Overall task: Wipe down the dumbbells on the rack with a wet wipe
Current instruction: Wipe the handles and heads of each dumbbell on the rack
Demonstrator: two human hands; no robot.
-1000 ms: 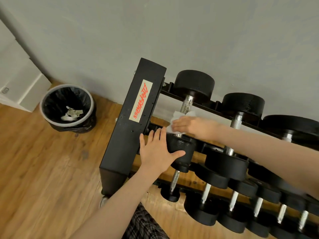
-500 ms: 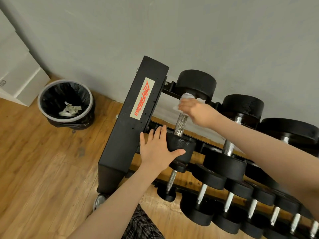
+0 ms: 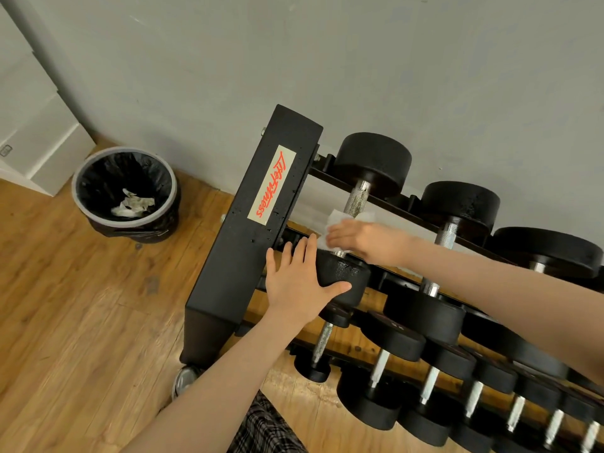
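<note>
Right now the right hand [image 3: 361, 238] holds a white wet wipe [image 3: 333, 223] wrapped round the lower part of the metal handle [image 3: 357, 199] of the leftmost dumbbell on the top tier of the rack [image 3: 251, 237], its fingers curled over the wipe just above the dumbbell's near head [image 3: 343, 276]. The left hand [image 3: 299, 282] lies flat against that near head, fingers straight and spread along its left side, thumb stretched across its near face. The dumbbell's far head [image 3: 372, 161] sits close to the grey wall [image 3: 327, 60]. To the left, hard beside both hands, stands the rack's black end post, which carries a pale label with red script [image 3: 271, 184]; the fingertips of the left hand lie close against it. To the right on the same tier rest two larger dumbbells, the nearer one [image 3: 457, 204] partly crossed by the right forearm, the farther one [image 3: 549, 250] at the frame's right edge. Below, a lower tier holds a row of smaller dumbbells [image 3: 441, 387] with bright handles, running off to the right and near edge. A wooden floor [image 3: 81, 305] spreads to the left, and on it, near the wall, stands a round bin [image 3: 125, 191] lined with a black bag, with crumpled pale wipes or paper [image 3: 132, 204] lying at its bottom. White boxes or panels [image 3: 36, 132] stand at the far left. A patch of checked cloth [image 3: 264, 429] shows at the near edge under the left forearm.
</note>
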